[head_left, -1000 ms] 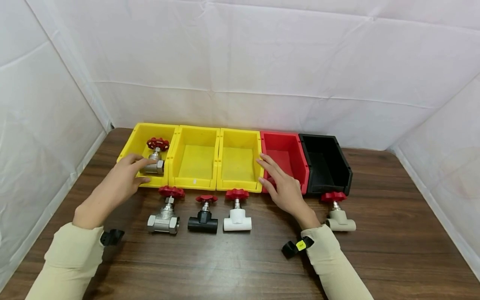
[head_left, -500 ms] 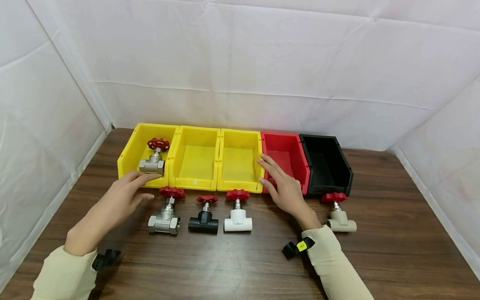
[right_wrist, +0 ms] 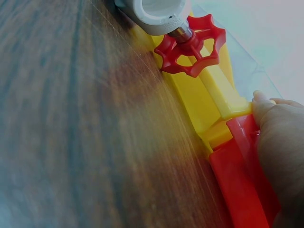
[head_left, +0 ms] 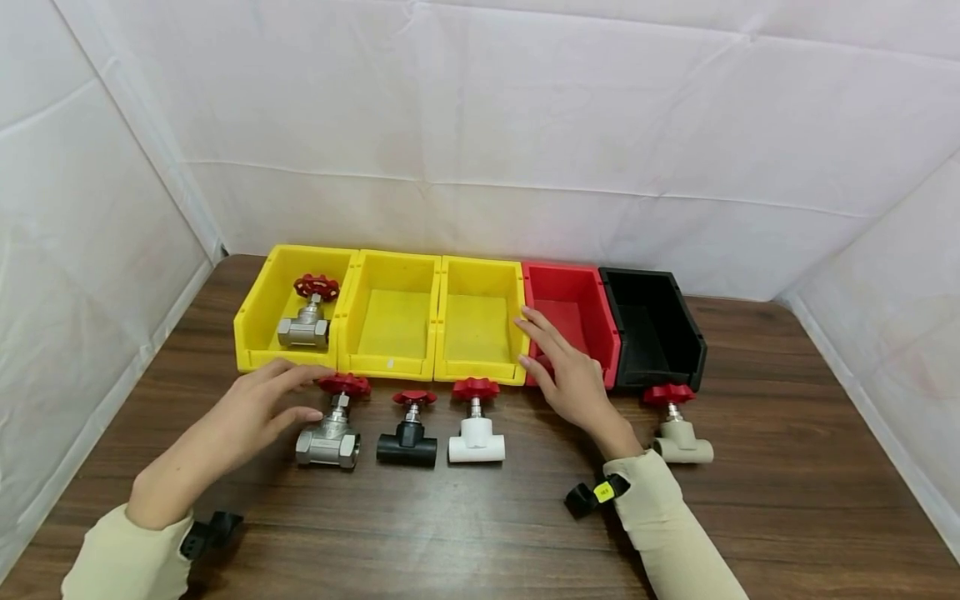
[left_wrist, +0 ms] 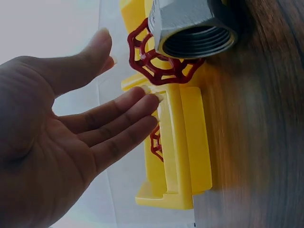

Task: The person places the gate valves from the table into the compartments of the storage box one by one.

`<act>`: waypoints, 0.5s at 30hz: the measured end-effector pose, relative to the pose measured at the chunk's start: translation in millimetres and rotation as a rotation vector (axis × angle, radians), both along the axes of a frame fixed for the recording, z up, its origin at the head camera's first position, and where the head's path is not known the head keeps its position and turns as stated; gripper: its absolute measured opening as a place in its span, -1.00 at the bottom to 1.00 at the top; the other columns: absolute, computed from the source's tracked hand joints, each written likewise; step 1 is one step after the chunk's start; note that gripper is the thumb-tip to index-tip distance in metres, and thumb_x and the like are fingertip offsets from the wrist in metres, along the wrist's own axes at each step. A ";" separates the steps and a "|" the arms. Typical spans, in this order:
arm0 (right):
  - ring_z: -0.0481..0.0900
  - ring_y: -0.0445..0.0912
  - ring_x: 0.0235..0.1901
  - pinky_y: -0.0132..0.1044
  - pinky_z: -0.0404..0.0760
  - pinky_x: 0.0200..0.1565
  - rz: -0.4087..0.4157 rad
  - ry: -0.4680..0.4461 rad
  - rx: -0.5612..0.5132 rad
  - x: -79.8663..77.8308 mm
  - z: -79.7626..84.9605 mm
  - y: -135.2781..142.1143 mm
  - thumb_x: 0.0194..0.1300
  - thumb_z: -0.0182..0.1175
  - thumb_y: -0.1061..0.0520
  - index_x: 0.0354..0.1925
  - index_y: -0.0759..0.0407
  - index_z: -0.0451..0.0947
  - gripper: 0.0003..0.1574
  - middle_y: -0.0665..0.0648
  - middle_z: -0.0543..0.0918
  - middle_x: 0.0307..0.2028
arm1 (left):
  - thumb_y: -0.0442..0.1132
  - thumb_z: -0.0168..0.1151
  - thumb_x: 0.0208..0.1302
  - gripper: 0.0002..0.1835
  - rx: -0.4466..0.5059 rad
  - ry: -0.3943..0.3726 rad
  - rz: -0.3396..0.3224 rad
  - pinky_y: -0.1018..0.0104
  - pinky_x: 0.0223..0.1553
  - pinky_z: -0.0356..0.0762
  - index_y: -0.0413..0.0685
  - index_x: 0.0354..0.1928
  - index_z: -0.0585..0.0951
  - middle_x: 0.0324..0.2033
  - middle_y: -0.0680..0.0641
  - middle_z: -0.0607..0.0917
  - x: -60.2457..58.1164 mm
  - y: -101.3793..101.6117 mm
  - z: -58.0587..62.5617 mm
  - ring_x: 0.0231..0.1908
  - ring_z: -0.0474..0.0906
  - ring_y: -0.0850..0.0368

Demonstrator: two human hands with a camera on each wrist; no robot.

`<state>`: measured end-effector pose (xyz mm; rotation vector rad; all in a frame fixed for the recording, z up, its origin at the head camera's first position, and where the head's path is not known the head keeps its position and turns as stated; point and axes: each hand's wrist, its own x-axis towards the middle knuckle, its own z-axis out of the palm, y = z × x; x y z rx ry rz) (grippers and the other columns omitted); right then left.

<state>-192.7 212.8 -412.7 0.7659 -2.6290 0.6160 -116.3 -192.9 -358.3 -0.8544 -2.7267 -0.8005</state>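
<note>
My left hand (head_left: pixel 228 429) reaches over the table with fingers apart, its fingertips right at the red handwheel (head_left: pixel 347 384) of a steel gate valve (head_left: pixel 328 443). In the left wrist view the thumb stands apart from the fingers, and the valve's threaded end (left_wrist: pixel 199 40) is beyond the fingertips. A second steel valve (head_left: pixel 303 327) with a red handwheel sits inside the leftmost yellow bin (head_left: pixel 251 337). My right hand (head_left: pixel 573 387) rests with extended fingers at the wall between the third yellow bin (head_left: pixel 480 371) and the red bin (head_left: pixel 609 350).
A black plastic valve (head_left: pixel 407 448) and a white one (head_left: pixel 476 446) stand in front of the bins. A beige valve (head_left: pixel 681 446) is at the right, before the black bin (head_left: pixel 686 346). The middle yellow bin (head_left: pixel 386 367) completes the row. White sheeting (head_left: pixel 480 108) encloses the table.
My left hand has left the steel valve in the leftmost yellow bin, drawn back toward me, then moved right to the steel valve on the table. The right hand has stayed put.
</note>
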 end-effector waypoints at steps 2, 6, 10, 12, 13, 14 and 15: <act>0.20 -0.21 -0.72 -0.31 0.26 -0.69 0.000 -0.001 -0.001 0.0 -0.5 0.2 0.34 0.18 -0.07 0.44 -0.21 0.15 -0.22 -0.18 0.08 0.44 | -0.30 0.41 0.07 -0.49 -0.005 -0.066 -0.002 -0.03 -0.20 0.55 -0.17 0.11 0.55 -0.17 -0.19 0.58 1.5 0.8 1.2 -0.21 0.57 -0.10; 0.19 -0.21 -0.73 -0.32 0.25 -0.70 0.004 0.002 0.001 -0.2 -0.9 0.3 0.33 0.19 -0.06 0.44 -0.20 0.16 -0.22 -0.18 0.09 0.44 | -0.25 0.40 0.09 -0.45 -0.020 -0.145 -0.030 -0.05 -0.16 0.54 -0.11 0.17 0.52 -0.10 -0.21 0.58 3.2 3.8 1.9 -0.15 0.57 -0.13; 0.19 -0.21 -0.73 -0.33 0.25 -0.71 0.006 0.007 0.004 -0.1 -1.0 0.2 0.33 0.19 -0.06 0.44 -0.19 0.15 -0.22 -0.16 0.09 0.44 | -0.19 0.40 0.10 -0.44 -0.056 -0.193 -0.048 -0.05 -0.15 0.53 -0.08 0.18 0.52 -0.07 -0.22 0.58 3.6 6.8 1.6 -0.13 0.56 -0.11; 0.19 -0.21 -0.73 -0.33 0.26 -0.70 0.006 0.007 0.004 -0.3 -1.1 0.2 0.33 0.19 -0.06 0.44 -0.19 0.15 -0.21 -0.16 0.09 0.44 | -0.15 0.39 0.10 -0.44 -0.079 -0.214 -0.048 -0.02 -0.16 0.53 -0.08 0.18 0.53 -0.10 -0.19 0.58 3.3 8.1 1.9 -0.16 0.55 -0.06; 0.19 -0.21 -0.72 -0.32 0.26 -0.70 0.005 0.006 0.003 -0.4 -1.1 0.3 0.33 0.19 -0.06 0.44 -0.20 0.15 -0.21 -0.16 0.09 0.44 | -0.14 0.39 0.10 -0.44 -0.090 -0.222 -0.050 -0.01 -0.16 0.52 -0.08 0.18 0.53 -0.11 -0.17 0.58 3.2 8.7 1.8 -0.17 0.54 -0.04; 0.20 -0.21 -0.72 -0.32 0.26 -0.70 0.003 0.005 0.003 -0.6 -1.1 0.4 0.33 0.19 -0.06 0.44 -0.21 0.14 -0.21 -0.17 0.08 0.44 | -0.13 0.39 0.10 -0.44 -0.100 -0.231 -0.052 0.01 -0.17 0.52 -0.08 0.18 0.53 -0.13 -0.16 0.58 3.0 9.3 1.9 -0.20 0.52 -0.01; 0.20 -0.21 -0.72 -0.32 0.26 -0.69 0.002 0.004 0.002 -1.0 -1.2 0.4 0.33 0.19 -0.06 0.44 -0.21 0.14 -0.21 -0.17 0.08 0.44 | -0.11 0.39 0.10 -0.43 -0.110 -0.242 -0.053 0.04 -0.20 0.51 -0.07 0.18 0.54 -0.15 -0.14 0.58 2.8 9.9 1.9 -0.23 0.51 0.02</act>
